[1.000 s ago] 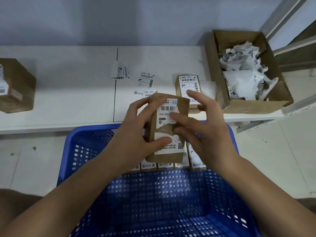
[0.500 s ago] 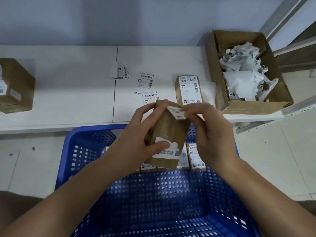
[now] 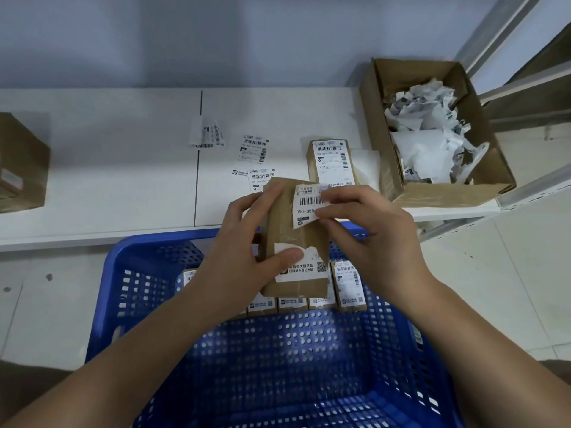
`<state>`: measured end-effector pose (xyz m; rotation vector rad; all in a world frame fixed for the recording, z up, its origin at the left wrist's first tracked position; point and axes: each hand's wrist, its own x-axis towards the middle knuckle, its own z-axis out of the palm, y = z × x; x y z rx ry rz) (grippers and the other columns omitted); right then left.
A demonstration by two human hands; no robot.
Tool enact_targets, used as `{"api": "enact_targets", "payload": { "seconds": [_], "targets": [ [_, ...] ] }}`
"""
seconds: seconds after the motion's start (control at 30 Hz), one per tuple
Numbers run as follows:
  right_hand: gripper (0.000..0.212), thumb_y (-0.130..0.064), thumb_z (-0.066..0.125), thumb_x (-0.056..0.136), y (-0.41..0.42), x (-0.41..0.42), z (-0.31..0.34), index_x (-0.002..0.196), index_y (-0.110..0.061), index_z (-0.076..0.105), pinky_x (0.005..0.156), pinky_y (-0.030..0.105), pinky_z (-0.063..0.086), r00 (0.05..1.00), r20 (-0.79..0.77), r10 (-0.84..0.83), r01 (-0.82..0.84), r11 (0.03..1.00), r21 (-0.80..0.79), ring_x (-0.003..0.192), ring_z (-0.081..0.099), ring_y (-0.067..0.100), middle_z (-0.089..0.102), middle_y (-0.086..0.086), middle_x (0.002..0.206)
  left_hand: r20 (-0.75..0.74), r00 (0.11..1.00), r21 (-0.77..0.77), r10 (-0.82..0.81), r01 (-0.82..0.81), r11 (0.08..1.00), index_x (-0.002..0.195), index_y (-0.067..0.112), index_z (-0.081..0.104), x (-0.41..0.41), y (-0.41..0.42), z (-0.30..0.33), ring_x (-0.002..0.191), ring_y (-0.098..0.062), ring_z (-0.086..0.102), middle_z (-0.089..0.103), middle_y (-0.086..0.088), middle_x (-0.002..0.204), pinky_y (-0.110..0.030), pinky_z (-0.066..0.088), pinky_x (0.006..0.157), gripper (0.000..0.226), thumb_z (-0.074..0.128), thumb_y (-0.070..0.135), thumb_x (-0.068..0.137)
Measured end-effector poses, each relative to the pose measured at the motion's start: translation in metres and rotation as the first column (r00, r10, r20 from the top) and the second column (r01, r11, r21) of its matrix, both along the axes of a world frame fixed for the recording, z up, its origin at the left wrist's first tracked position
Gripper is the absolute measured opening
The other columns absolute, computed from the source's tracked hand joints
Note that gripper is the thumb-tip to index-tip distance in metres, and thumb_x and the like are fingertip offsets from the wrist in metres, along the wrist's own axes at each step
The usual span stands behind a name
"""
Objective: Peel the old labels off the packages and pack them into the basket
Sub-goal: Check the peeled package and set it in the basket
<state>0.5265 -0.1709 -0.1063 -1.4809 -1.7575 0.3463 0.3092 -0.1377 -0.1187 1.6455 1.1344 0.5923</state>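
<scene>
My left hand [image 3: 244,257] grips a brown cardboard package [image 3: 293,239] upright over the far end of the blue plastic basket [image 3: 148,304], thumb pressed on the torn lower part of its label. My right hand [image 3: 367,233] pinches the upper piece of the white barcode label [image 3: 307,208], which is torn free from the lower part and lifted off the box face. Several labelled packages [image 3: 349,282] stand in a row inside the basket's far end. Another labelled package [image 3: 332,162] lies on the white shelf [image 3: 108,168] behind my hands.
An open cardboard box [image 3: 445,193] full of crumpled peeled labels sits at the shelf's right end. Loose labels [image 3: 253,149] and a folded strip [image 3: 205,135] lie on the shelf. A larger brown box [image 3: 21,162] stands at far left. A metal rack [image 3: 525,88] rises at right.
My right hand tore the upper half of the label off the held package, curled it upward, and now holds it flat beside the box top. The package tilted slightly.
</scene>
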Motion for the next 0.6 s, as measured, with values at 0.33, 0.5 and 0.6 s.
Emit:
{"api": "enact_targets", "payload": {
  "seconds": [0.33,0.5,0.6],
  "targets": [
    [0.012,-0.002,0.077,0.087,-0.008,0.004,0.001,0.097,-0.009,0.078,0.091,0.032,0.050,0.996,0.085,0.008,-0.016,0.996,0.092,0.100,0.066,0.024,0.074,0.001,0.103,0.025,0.999,0.020,0.030,-0.031,0.999,0.152,0.059,0.020,0.011,-0.008,0.002,0.117,0.008,0.052,0.030,0.019,0.146,-0.004,0.050,0.076,0.087,0.076,0.039,0.087],
    [0.012,-0.006,0.071,0.093,-0.021,0.006,0.011,0.102,-0.006,0.077,0.089,0.025,0.046,0.994,0.102,-0.032,0.014,0.986,0.168,0.095,0.064,0.024,0.074,0.003,0.101,0.051,0.995,0.041,0.083,-0.085,0.996,0.153,0.057,0.022,0.015,-0.009,0.014,0.117,-0.007,0.058,0.033,0.019,0.143,-0.029,0.062,0.084,0.087,0.074,0.050,0.082],
    [0.015,-0.002,0.069,0.094,-0.025,0.014,0.022,0.105,-0.006,0.077,0.084,0.026,0.050,0.981,0.170,-0.091,0.051,0.973,0.224,0.093,0.066,0.023,0.073,0.006,0.102,0.049,0.993,0.034,0.104,-0.106,0.994,0.153,0.057,0.023,0.018,-0.005,0.024,0.114,-0.011,0.059,0.034,0.016,0.144,-0.029,0.062,0.079,0.092,0.069,0.059,0.074]
  ]
}}
